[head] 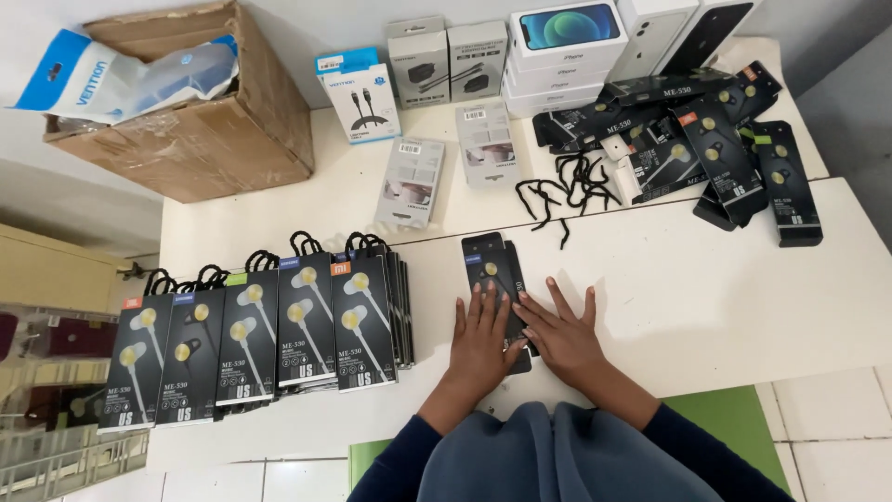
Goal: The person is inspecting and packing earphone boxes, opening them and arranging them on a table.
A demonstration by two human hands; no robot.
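Black earphone box (pixel 490 263) lies under both my flat, open hands: left hand (pixel 481 336), right hand (pixel 561 336); finished row (pixel 260 335) beside, loose pile (pixel 706 149) left on the surface (pixel 706 297).

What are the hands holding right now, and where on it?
Nothing is lifted. Both hands press flat on a black earphone box lying on the table: the left hand on its lower half, the right hand at its lower right edge.

White table (pixel 706 307): earphone boxes (pixel 269 330), cardboard carton (pixel 200 116), black cords (pixel 567 186).
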